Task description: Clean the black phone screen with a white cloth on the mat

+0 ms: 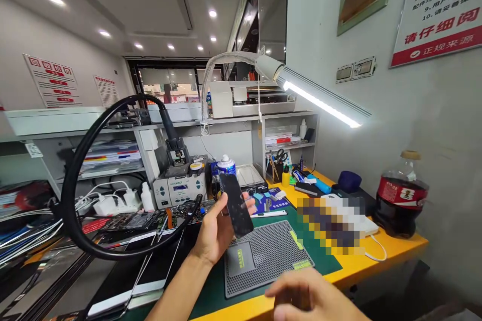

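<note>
A black smartphone (236, 205) is held tilted in my left hand (214, 229), with the thumb along its left edge and fingertips showing past its right edge. Its dark face, marked with smudges, is turned towards me. Below and behind the phone lies a grey perforated mat (271, 251) on a green work mat (324, 261). Near the front edge of the desk, my right hand (307, 296) hovers with its fingers curved and apart, holding nothing that I can see. A white pen-like tool (269, 214) lies just beyond the perforated mat.
A hot-air station (181, 188) stands back left, its black hose (70, 185) looping at left. Circuit boards (139, 220) crowd the left side. A lit lamp (320, 98) hangs over the desk. A cola bottle (401, 200) stands at right, beside a pixelated patch.
</note>
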Demonstrator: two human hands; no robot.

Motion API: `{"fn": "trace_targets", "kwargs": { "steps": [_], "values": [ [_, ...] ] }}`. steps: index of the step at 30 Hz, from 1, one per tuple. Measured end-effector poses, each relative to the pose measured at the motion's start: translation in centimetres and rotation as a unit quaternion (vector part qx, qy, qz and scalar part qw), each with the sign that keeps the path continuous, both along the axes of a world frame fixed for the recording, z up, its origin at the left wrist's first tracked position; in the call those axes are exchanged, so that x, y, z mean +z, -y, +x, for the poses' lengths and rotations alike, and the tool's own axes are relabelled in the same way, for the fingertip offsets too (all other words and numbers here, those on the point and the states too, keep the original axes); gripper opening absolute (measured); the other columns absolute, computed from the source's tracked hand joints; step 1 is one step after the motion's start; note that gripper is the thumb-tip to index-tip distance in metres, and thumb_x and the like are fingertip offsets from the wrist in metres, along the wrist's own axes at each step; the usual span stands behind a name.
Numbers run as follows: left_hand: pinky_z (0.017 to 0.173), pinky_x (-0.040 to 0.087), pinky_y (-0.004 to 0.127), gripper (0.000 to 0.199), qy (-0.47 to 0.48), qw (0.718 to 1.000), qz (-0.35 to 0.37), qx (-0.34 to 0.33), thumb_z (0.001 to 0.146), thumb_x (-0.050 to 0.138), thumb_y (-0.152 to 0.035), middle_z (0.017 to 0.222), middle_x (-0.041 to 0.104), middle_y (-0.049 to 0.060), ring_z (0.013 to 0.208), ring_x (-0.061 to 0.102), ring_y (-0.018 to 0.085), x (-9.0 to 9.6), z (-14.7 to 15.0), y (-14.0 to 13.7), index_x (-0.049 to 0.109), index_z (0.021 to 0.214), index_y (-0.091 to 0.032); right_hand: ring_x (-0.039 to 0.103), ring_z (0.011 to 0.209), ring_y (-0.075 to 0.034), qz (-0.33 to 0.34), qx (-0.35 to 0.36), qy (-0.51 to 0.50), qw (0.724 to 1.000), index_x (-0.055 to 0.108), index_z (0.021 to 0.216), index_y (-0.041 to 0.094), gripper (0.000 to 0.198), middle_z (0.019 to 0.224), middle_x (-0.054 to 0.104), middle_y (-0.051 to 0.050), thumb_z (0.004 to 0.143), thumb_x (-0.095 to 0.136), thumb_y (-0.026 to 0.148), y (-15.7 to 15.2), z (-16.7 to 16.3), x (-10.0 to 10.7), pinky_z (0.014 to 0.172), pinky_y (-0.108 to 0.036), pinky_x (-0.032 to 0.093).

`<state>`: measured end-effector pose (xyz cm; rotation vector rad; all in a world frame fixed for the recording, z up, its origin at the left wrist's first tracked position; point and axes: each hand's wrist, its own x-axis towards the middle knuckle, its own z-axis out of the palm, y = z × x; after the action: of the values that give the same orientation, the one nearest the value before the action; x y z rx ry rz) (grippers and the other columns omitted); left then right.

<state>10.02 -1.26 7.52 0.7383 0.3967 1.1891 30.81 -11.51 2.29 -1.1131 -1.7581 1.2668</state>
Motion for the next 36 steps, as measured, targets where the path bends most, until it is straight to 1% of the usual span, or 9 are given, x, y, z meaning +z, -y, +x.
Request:
{"fn": "trace_targets", "kwargs": {
  "steps": [2, 5, 8, 11, 16, 22, 27, 31, 36],
  "values": [
    [0.111, 0.045, 0.051, 0.032, 0.006, 0.999, 0.035, 0.035, 0.091, 0.068, -0.033, 0.128, 0.070, 0.015, 0.127, 0.060, 0.036, 0.2, -0.3, 0.6, 0.069, 0.116, -0.013, 0.066, 0.087, -0.021, 0.005, -0.036, -0.036, 0.999, 0.065, 0.119, 0.019, 0.037, 0.093, 0.068, -0.003, 0.092, 0.071, 0.044, -2.5, 1.4, 1.5, 0.074, -0.033, 0.056],
    [0.112, 0.043, 0.048, 0.037, 0.003, 0.994, 0.085, 0.071, 0.084, 0.075, -0.025, 0.126, 0.072, 0.009, 0.132, 0.056, 0.034, -0.1, -0.5, 1.2, 0.067, 0.120, -0.021, 0.065, 0.104, -0.022, -0.003, -0.031, -0.100, 0.994, 0.057, 0.133, 0.024, 0.057, 0.117, 0.065, -0.005, 0.085, 0.077, 0.048, -6.7, 1.5, 3.7, 0.071, -0.026, 0.055],
    [0.113, 0.040, 0.045, 0.054, -0.013, 0.987, 0.122, 0.099, 0.078, 0.080, -0.022, 0.124, 0.072, 0.004, 0.135, 0.053, 0.031, -0.6, -0.7, 1.5, 0.062, 0.128, -0.029, 0.069, 0.094, -0.021, -0.073, 0.047, -0.112, 0.990, 0.061, 0.122, 0.018, 0.037, 0.111, 0.067, -0.007, 0.096, 0.066, 0.044, -10.4, -0.1, 4.7, 0.074, -0.035, 0.059],
    [0.115, 0.038, 0.039, 0.060, -0.048, 0.981, 0.143, 0.125, 0.077, 0.082, -0.018, 0.128, 0.070, 0.002, 0.136, 0.052, 0.027, -1.2, -1.3, 1.7, 0.060, 0.131, -0.032, 0.068, 0.085, -0.019, -0.127, 0.096, -0.082, 0.984, 0.064, 0.113, 0.015, 0.026, 0.106, 0.068, -0.006, 0.100, 0.062, 0.037, -13.3, -1.6, 4.4, 0.075, -0.037, 0.059],
    [0.111, 0.040, 0.031, 0.057, -0.133, 0.975, 0.126, 0.127, 0.075, 0.085, -0.011, 0.125, 0.071, 0.004, 0.127, 0.059, 0.024, -2.0, -3.0, 2.0, 0.064, 0.125, -0.025, 0.068, 0.090, -0.020, -0.148, 0.101, -0.027, 0.983, 0.063, 0.119, 0.016, 0.026, 0.113, 0.066, -0.007, 0.099, 0.064, 0.034, -16.9, -1.4, 2.8, 0.076, -0.037, 0.059],
    [0.096, 0.052, 0.056, 0.032, -0.167, 0.986, 0.015, 0.019, 0.089, 0.071, -0.031, 0.111, 0.074, 0.020, 0.102, 0.073, 0.037, -3.2, -3.4, 1.5, 0.065, 0.114, -0.011, 0.068, 0.084, -0.018, -0.132, 0.064, 0.019, 0.989, 0.062, 0.118, 0.016, 0.025, 0.109, 0.067, -0.006, 0.099, 0.064, 0.033, -18.0, 0.8, 1.5, 0.072, -0.034, 0.060],
    [0.089, 0.057, 0.053, 0.023, -0.177, 0.982, -0.052, 0.032, 0.091, 0.065, -0.028, 0.100, 0.075, 0.021, 0.092, 0.076, 0.036, -4.4, -2.9, 0.4, 0.064, 0.103, -0.009, 0.067, 0.080, -0.017, -0.123, 0.037, 0.057, 0.990, 0.062, 0.117, 0.016, 0.024, 0.106, 0.067, -0.005, 0.099, 0.064, 0.032, -18.0, 1.7, 0.6, 0.068, -0.032, 0.059],
    [0.090, 0.058, 0.051, 0.020, -0.209, 0.975, -0.043, 0.062, 0.090, 0.066, -0.020, 0.102, 0.075, 0.017, 0.092, 0.076, 0.034, -4.5, -2.8, 0.4, 0.065, 0.108, -0.010, 0.067, 0.077, -0.016, -0.099, 0.002, 0.088, 0.991, 0.062, 0.117, 0.015, 0.024, 0.103, 0.067, -0.004, 0.099, 0.064, 0.032, -18.0, 1.7, 0.3, 0.065, -0.030, 0.059],
    [0.092, 0.059, 0.046, 0.019, -0.265, 0.960, -0.027, 0.090, 0.090, 0.071, -0.025, 0.104, 0.073, 0.013, 0.095, 0.075, 0.033, -4.2, -2.6, 0.6, 0.070, 0.100, -0.009, 0.066, 0.075, -0.015, -0.051, -0.034, 0.115, 0.991, 0.063, 0.116, 0.015, 0.023, 0.101, 0.067, -0.004, 0.099, 0.064, 0.032, -18.0, 1.7, 0.1, 0.065, -0.030, 0.059]
  ]
}}
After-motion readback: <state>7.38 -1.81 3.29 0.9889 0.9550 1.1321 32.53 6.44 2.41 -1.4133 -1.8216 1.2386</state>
